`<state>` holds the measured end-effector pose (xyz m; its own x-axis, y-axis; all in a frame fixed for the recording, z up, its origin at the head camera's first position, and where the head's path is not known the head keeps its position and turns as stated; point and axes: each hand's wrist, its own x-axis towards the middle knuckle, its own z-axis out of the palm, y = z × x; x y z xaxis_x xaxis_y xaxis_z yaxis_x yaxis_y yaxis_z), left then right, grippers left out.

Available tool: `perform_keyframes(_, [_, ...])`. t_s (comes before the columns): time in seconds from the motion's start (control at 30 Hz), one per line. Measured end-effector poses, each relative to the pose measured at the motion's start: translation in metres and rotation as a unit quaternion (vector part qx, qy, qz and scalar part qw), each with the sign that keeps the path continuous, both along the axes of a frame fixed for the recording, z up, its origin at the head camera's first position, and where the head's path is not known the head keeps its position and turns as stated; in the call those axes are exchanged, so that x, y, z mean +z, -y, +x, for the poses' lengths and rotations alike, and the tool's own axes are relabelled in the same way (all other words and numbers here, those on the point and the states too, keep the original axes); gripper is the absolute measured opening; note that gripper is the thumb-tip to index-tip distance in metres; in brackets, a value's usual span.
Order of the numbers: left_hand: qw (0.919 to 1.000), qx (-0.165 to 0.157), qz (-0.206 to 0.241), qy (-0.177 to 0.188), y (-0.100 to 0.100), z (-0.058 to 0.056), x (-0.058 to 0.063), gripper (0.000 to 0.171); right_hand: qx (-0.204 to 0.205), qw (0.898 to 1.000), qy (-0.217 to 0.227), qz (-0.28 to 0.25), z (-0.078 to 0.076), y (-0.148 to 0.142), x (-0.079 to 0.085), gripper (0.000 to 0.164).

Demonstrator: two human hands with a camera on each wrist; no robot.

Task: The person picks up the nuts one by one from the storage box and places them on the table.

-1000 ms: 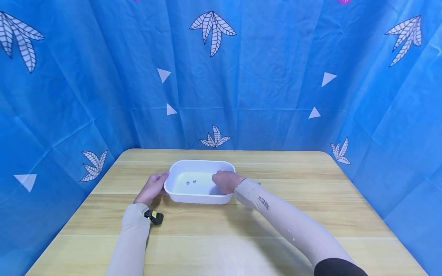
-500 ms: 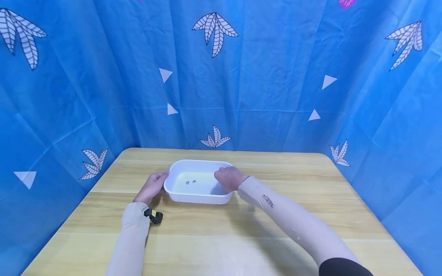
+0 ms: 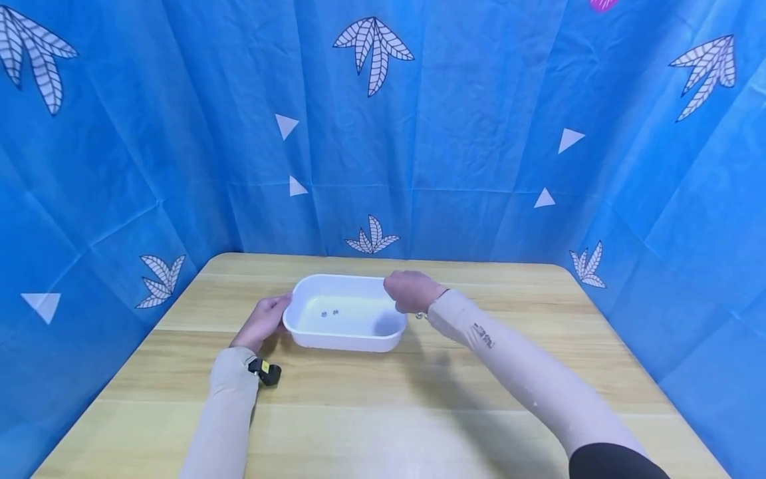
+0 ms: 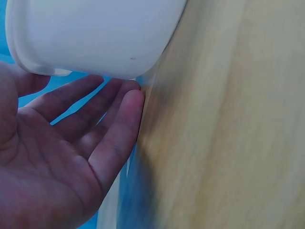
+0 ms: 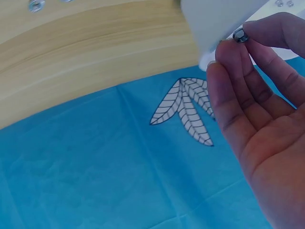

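Note:
A white plastic basin stands on the wooden table. My left hand grips its left end; in the left wrist view the thumb is at the rim and the fingertips reach the lower wall. Above the basin's right end is my right hand. Thumb and fingers there pinch a small shiny metal nut, which the head view hides behind the hand. Two similar nuts lie apart on the basin floor.
Just right of the basin, by the right wrist, more small nuts lie on the table. A blue curtain with leaf prints surrounds the table's back and sides. A small black device sits on the left wrist.
My right hand has risen out of the basin and moved right, over its right end. Nuts on the table beside the right wrist show now. The left hand and basin stay put.

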<state>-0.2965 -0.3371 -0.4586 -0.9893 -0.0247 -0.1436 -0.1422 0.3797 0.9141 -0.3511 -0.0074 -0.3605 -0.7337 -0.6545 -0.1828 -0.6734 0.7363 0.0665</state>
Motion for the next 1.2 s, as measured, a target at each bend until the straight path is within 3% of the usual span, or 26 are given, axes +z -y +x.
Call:
perform_keyframes(0.57, [1.0,-0.002,0.002,-0.003,-0.002,-0.001,0.002,0.066,-0.003,0.999,-0.007,-0.043,-0.007,-0.033,0.006,0.014])
perform_keyframes(1.2, [0.9999,-0.001,-0.01,-0.003,-0.002,0.003,0.003,0.066,-0.035,0.999,0.025,-0.033,-0.011,-0.064,-0.013,0.028])
